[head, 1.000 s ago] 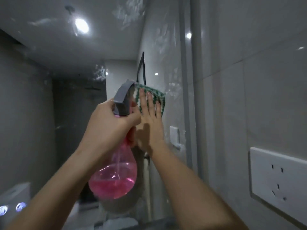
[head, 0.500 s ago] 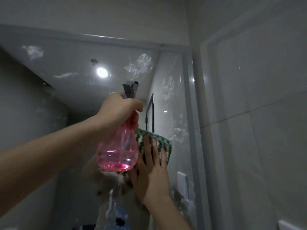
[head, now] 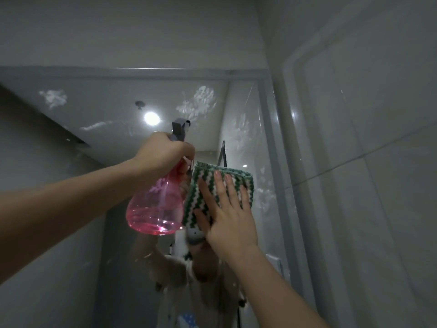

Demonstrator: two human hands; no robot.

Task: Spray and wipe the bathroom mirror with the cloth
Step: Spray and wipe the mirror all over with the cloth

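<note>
- The left hand [head: 163, 153] is gripping the neck of the pink spray bottle [head: 157, 204], fingers curled round it just under the grey trigger head [head: 180, 130], and is holding it raised close to the bathroom mirror [head: 113, 110]; the nozzle is pointing toward the upper glass, where white foam splotches [head: 199, 101] are sitting, likely so more spray lands there.
- The right hand [head: 227, 216] is pressing flat, fingers straight and spread, on the green-and-white striped cloth [head: 212, 192], pinning it against the mirror just right of the bottle (a palm press spreads the pressure for wiping).
- The cloth is lying against the right part of the mirror, near its grey frame edge [head: 269, 143], with foam streaks beside and above it, so the wiping looks partly done.
- Compared with half a second ago, the cloth and right hand are sitting closer alongside the bottle rather than below it, and the bottle is hanging more upright.
</note>
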